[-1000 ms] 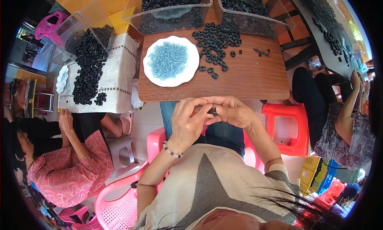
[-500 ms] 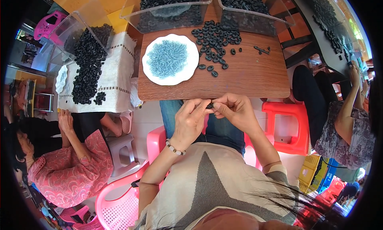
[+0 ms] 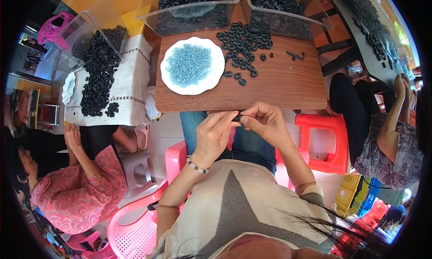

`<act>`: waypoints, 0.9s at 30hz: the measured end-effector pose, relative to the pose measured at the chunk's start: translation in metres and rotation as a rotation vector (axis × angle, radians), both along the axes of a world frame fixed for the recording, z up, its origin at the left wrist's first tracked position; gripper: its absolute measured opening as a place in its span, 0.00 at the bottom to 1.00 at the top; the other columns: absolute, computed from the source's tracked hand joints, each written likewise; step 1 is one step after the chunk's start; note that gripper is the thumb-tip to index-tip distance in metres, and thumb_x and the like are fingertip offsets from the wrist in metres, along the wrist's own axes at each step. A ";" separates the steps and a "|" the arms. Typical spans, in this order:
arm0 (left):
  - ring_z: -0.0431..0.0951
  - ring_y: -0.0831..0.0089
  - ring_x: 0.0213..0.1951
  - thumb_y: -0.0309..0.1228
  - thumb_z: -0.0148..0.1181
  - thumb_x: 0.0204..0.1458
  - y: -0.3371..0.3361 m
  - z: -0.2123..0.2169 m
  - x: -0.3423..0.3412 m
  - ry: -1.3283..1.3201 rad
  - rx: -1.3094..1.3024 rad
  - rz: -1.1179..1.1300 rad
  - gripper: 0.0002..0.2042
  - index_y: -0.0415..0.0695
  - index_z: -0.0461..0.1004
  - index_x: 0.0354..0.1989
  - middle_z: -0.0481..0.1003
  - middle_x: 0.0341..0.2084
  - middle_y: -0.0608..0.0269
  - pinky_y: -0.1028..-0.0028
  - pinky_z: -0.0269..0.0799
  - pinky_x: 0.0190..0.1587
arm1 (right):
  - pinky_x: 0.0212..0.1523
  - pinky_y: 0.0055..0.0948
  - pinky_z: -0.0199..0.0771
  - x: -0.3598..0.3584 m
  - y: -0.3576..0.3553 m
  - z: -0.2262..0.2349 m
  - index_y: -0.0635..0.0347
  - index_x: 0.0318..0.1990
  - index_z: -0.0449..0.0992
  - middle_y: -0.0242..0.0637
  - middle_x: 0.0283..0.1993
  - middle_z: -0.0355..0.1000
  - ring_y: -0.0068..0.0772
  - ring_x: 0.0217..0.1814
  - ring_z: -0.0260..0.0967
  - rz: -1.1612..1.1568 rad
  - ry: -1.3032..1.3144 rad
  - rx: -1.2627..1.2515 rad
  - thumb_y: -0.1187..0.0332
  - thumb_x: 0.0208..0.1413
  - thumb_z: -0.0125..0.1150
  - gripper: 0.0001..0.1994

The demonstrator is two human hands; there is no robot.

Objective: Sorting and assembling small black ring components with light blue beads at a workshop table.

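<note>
**Hands pinch black ring below table edge**

Shifted a bit right vs earlier frames, w/ hands lower over lap. Left hand (image 3: 216,135) & right hand (image 3: 265,122) together, fingertips clamped on small black ring (image 3: 237,118), just below near edge of wooden table (image 3: 279,86). On table: white plate (image 3: 166,79) w/ blue beads near left edge, loose ring pile (image 3: 243,43) toward far edge.

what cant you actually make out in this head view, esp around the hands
- Small black part pinched between left hand and right hand: fingertips cover most of it, so its shape is unclear.
- Blue pieces on the white plate: too small to tell singly.
- Clear bins of black rings: cut off by the top edge.
- Dark piece on the wooden table: too small to identify.
- Person at right: bent and cropped by the fisheye rim.
</note>
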State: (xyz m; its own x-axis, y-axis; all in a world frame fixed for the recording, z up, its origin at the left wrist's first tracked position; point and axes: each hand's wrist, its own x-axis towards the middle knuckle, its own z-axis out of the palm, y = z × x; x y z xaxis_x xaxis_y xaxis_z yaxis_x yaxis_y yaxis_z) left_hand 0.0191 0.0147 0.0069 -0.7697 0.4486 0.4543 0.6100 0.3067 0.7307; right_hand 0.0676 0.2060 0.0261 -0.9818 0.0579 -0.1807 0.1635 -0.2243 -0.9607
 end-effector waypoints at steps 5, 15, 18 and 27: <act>0.84 0.59 0.40 0.20 0.69 0.53 0.000 0.005 0.001 -0.097 0.040 -0.002 0.14 0.39 0.83 0.49 0.83 0.39 0.51 0.68 0.80 0.41 | 0.35 0.17 0.75 0.001 0.000 0.002 0.65 0.41 0.81 0.32 0.35 0.80 0.16 0.34 0.75 -0.027 0.029 0.012 0.77 0.60 0.69 0.04; 0.84 0.59 0.38 0.20 0.69 0.52 -0.001 0.001 0.000 -0.079 0.058 -0.025 0.14 0.37 0.83 0.49 0.83 0.37 0.51 0.67 0.79 0.41 | 0.37 0.16 0.74 0.004 -0.003 0.000 0.67 0.42 0.80 0.31 0.38 0.79 0.13 0.38 0.73 -0.003 0.030 0.112 0.77 0.62 0.67 0.04; 0.83 0.58 0.38 0.19 0.69 0.50 -0.003 -0.001 0.000 -0.022 0.012 -0.038 0.15 0.37 0.82 0.48 0.83 0.37 0.52 0.66 0.79 0.41 | 0.36 0.17 0.73 0.003 -0.002 0.005 0.66 0.39 0.81 0.29 0.35 0.78 0.13 0.37 0.71 0.026 0.057 0.249 0.77 0.61 0.68 0.03; 0.81 0.55 0.36 0.17 0.68 0.47 -0.004 -0.007 -0.002 0.128 -0.105 -0.088 0.17 0.36 0.81 0.48 0.82 0.38 0.54 0.63 0.78 0.39 | 0.36 0.19 0.72 0.000 -0.003 0.003 0.67 0.35 0.81 0.28 0.32 0.76 0.14 0.35 0.70 0.083 0.095 0.415 0.78 0.60 0.68 0.02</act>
